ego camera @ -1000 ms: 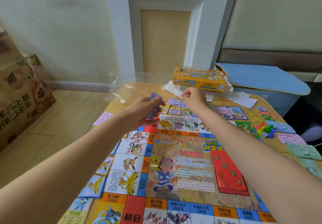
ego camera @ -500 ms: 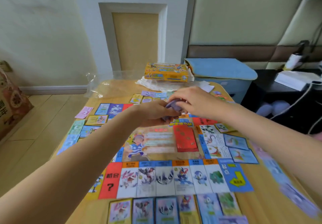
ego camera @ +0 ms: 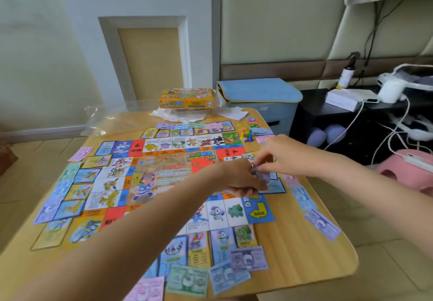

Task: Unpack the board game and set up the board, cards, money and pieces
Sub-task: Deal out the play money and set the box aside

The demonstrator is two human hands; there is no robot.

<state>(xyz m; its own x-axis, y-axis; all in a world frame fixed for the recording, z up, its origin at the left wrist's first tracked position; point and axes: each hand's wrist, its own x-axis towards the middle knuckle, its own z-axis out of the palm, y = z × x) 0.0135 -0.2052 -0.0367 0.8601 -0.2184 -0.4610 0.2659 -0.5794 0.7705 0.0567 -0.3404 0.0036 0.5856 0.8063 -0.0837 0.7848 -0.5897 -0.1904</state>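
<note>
Head view: dealing out money, I'd say. The left hand (ego camera: 243, 181) grips a purple wad of notes (ego camera: 261, 176) over the board's (ego camera: 164, 169) right edge; the right hand (ego camera: 281, 154) pinches its top note. Next, lay it by the table's (ego camera: 304, 263) right edge.

Both hands (ego camera: 262, 169) shifted right — grip on purple notes (ego camera: 260, 175), seemingly.

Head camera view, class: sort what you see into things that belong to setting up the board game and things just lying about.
Belonging to the job:
colourful square game board
small purple stack of paper money, held by left hand and right hand
orange cardboard game box
coloured plastic pawns

Just lying about:
crumpled clear plastic wrap
blue-lidded storage bin
pink plastic stool
</note>
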